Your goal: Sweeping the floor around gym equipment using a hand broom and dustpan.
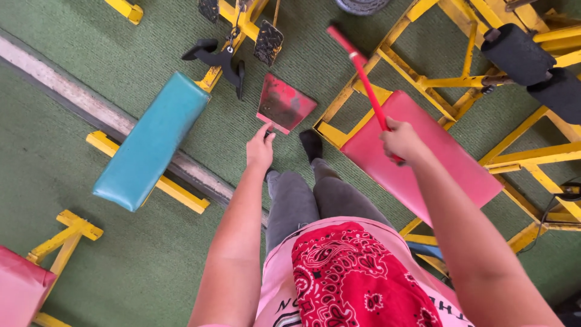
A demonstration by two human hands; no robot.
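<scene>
Here, near the middle of the frame, the left hand (260, 148) grips the short handle of a red dustpan (284, 104), fingers curled round it; the pan's dirty blade lies on the green carpet (72, 254) just above the hand. Right of centre, the right hand (400, 140) is closed in a fist around a red stick (363, 75) that slants up towards the top of the frame, crossing a red padded bench (442, 160). A teal bench (151, 139) sits at left.
</scene>
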